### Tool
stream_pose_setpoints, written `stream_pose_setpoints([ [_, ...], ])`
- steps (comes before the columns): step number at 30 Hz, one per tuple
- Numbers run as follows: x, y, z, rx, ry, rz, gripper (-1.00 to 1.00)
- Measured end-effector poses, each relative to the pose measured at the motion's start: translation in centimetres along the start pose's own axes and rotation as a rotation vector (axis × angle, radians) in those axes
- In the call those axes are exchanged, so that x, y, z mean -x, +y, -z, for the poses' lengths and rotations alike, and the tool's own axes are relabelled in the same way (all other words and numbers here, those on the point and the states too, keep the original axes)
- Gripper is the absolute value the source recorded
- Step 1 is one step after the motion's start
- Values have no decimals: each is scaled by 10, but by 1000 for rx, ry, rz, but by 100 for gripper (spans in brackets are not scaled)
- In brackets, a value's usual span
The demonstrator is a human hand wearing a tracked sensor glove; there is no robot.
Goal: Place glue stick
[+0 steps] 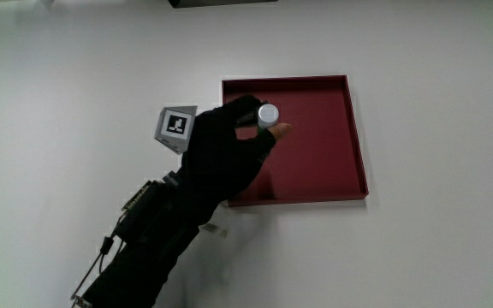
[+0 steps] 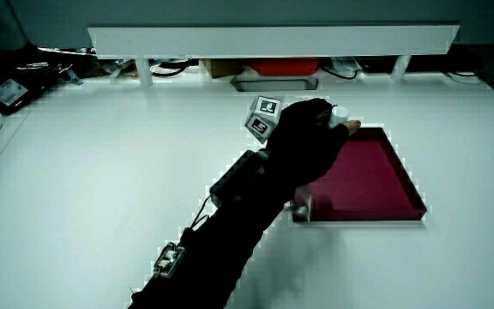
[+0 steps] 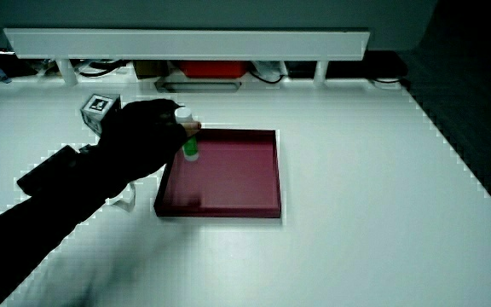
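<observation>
My hand [image 1: 221,150] is pinching the glue stick [image 1: 267,115] upright by its upper body, white cap up, over the red tray [image 1: 315,184] that lies on the white surface [image 1: 435,103]. Taking the tray as a clock face read in the main view, the stick hangs near the corner at about 10 o'clock. In a side view the green lower end [image 3: 191,150] shows below my fingers [image 3: 177,128], just above the tray floor or perhaps touching it; I cannot tell which.

To place it well, I judge I should lower it straight down, keeping it vertical, until the base sits flat inside the rim. Then I would ease the pinch gently, since a tall narrow stick tips easily, and lift away without brushing the cap.
</observation>
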Motion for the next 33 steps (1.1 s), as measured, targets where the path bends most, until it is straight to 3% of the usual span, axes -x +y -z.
stream_pose_setpoints([
  [1,2,-1,3,14,4,-35,0],
  [3,7,-1,9,29,17,-38,0],
  [4,11,-1,12,38,-10,-42,0],
  [5,13,-1,14,50,13,-59,0],
  [6,18,-1,18,57,-30,-34,0],
  [7,20,-1,20,69,-13,-64,0],
  [11,28,-1,27,93,-22,-82,0],
  [15,38,0,33,105,-36,-85,0],
  [16,38,-1,34,106,-16,-108,0],
  [18,43,0,37,108,-33,-84,0],
  [24,52,-1,39,118,-14,-117,0],
  [26,56,-3,41,126,-30,-139,0],
  [27,59,-4,41,113,-66,-138,0],
  [29,58,-3,40,115,-24,-142,0],
  [33,59,-4,41,118,-56,-138,-6],
])
